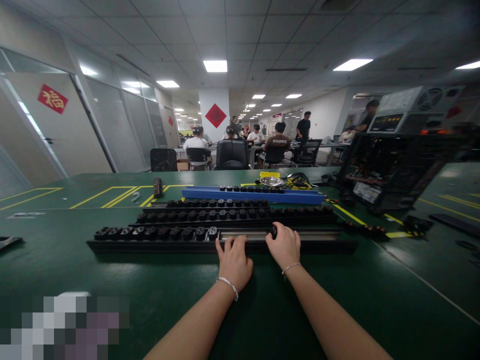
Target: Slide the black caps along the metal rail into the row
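Note:
A long black rail [157, 246] lies across the green table in front of me. Round black ribbed parts [187, 233] stand in a row along its left half, and the right part of the channel shows bare metal. My left hand [235, 262] rests with fingers spread on the rail's near edge, beside the last part of that row. Farther right, my right hand [285, 245] pinches a small black round part [274, 232] over the channel. Its fingers partly hide that part.
Behind lie more black rails with similar parts [232, 215] and a blue rail [255, 195]. A metal dish [272, 181] and cables [299, 180] sit beyond. An open computer case [390, 170] stands at right. Several people sit at far desks.

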Available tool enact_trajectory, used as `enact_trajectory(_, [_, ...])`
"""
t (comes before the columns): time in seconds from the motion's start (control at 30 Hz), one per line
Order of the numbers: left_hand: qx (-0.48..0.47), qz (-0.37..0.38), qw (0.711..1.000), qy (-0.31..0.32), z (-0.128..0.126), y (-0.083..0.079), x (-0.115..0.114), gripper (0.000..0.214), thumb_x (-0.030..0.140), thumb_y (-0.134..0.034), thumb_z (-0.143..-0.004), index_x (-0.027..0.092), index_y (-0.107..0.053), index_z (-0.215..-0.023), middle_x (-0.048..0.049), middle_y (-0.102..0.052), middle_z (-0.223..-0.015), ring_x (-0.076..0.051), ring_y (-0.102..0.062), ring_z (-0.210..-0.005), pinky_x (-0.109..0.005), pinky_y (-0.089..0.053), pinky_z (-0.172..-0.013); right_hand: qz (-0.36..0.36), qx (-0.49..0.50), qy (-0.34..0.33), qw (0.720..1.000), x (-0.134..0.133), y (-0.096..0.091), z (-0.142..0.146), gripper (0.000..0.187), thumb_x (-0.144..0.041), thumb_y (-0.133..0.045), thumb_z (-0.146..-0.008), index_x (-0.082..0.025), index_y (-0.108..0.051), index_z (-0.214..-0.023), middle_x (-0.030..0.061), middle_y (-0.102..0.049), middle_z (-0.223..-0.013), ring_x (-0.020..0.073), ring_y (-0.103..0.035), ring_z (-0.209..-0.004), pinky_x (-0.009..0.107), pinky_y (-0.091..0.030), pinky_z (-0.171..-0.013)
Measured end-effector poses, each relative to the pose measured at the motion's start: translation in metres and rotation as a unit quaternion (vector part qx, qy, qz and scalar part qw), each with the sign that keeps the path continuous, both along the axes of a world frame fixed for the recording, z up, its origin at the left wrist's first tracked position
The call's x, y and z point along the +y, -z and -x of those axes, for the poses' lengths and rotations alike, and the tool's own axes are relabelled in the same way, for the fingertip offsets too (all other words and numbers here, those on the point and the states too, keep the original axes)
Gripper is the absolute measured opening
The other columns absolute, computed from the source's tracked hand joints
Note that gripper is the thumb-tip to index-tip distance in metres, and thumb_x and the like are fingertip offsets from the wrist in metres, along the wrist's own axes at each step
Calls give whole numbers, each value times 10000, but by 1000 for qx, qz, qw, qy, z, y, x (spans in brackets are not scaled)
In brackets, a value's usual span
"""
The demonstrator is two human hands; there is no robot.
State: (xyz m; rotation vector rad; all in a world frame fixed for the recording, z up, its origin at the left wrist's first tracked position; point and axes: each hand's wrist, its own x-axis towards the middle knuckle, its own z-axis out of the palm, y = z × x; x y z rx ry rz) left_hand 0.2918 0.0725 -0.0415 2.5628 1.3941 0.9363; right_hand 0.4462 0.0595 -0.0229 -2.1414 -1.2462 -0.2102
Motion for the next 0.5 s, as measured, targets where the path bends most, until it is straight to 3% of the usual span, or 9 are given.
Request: enact_trajectory(0.5, [-7,4,1000,0,1,-2,0,469,119,-484,-672,232,-492,-1127,-12,-584,-1208,-229,-416,-1167,-605,-7,-1099,5,11,-4,1000,-2,-3,-4,353,-259,-418,-779,-182,-585,-1081,86,-634,-1101,212,-508,-1098,424,-189,-1041])
